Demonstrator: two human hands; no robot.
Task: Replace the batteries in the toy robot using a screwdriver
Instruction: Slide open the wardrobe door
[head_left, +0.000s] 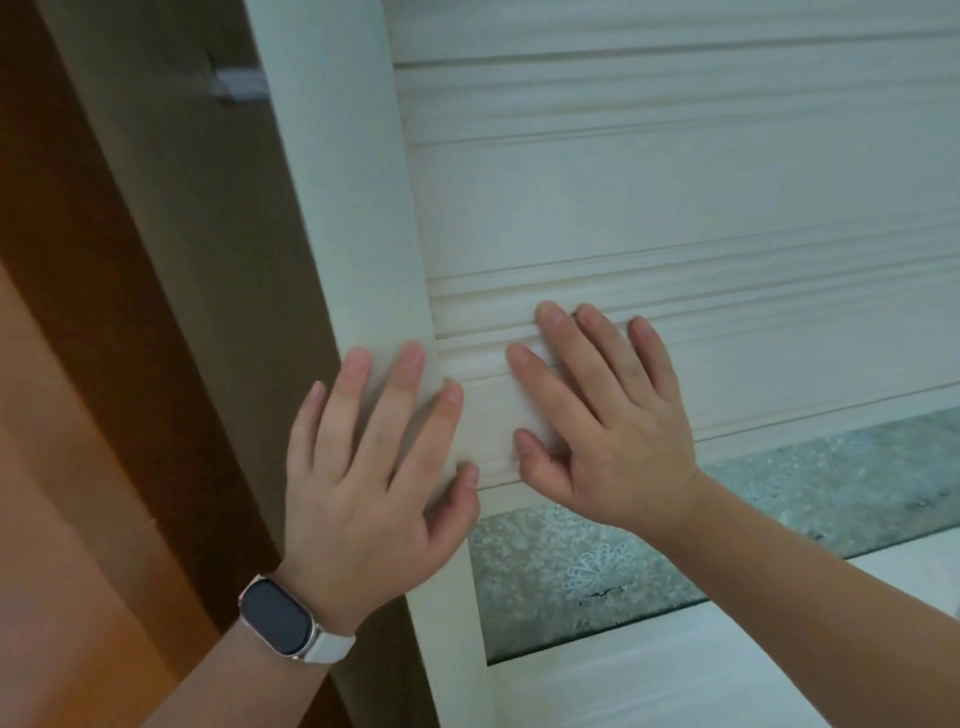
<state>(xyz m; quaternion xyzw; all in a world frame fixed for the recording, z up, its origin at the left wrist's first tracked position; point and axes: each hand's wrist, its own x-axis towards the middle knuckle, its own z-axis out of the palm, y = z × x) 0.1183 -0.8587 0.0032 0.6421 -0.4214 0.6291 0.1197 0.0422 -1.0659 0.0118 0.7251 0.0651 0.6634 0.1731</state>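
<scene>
Toy robot and screwdriver are nowhere in view. Both hands lie flat with fingers spread, holding nothing: the left hand (363, 467), wearing a watch (280, 618), on a white door frame (337, 208), the right hand (602, 415) on the grooved white panel (675, 197) above frosted glass (545, 561). Brown wall (78, 312) stands to the left.

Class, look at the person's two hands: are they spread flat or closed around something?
Spread flat. Left hand and right hand press open-fingered against the white cabinet, holding nothing.

White moulded cabinet front (675, 208) above a frosted glass panel (571, 561) — brown wooden door (78, 364) alongside.
</scene>
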